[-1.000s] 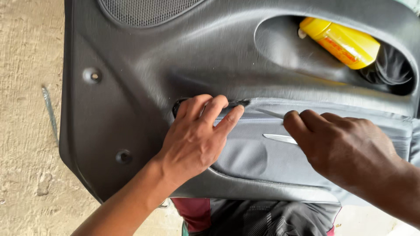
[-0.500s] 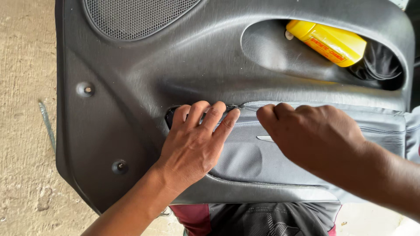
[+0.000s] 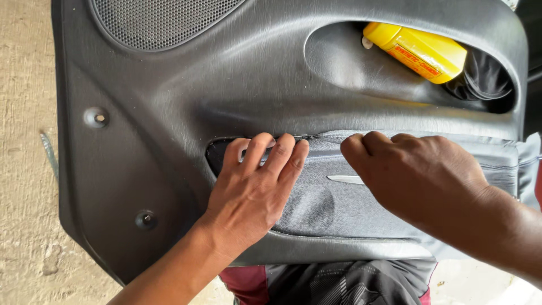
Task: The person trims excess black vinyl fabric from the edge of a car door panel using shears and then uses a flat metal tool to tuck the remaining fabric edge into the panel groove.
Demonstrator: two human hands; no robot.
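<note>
Clearly mid-fit: left hand (image 3: 248, 195) flat, fingers spread, pressing the grey pad (image 3: 339, 197) against the door panel (image 3: 169, 147), fingertips at the pad's upper edge beside a dark recess (image 3: 217, 155). Grip released, nothing grasped. Right hand (image 3: 418, 175) curled, fingertips pinching or pushing the same upper edge along the seam; clenched on that edge or merely pressing, cannot tell, palm side hidden. Pad seated in the panel's middle section, below the long pocket, panel resting across the lap above a concrete floor (image 3: 22, 169).

Likely trouble: edge springing out of the seam if pressure comes off one side while the other is worked; soft covering creasing or tearing if pinched too hard against the rigid lip; panel sliding off the knees under a lopsided push, with the yellow bottle (image 3: 420, 53) rolling out of the pocket.

Panel: hard moulded plastic, dark grey, leather-grain surface, glossy on the curves. Round perforated grille (image 3: 158, 20) at top left. Three recessed round fastener holes down the left flank. Pad: lighter grey, fine pebbled vinyl, slightly cushioned, bearing a slim silver sliver (image 3: 345, 179).
</note>
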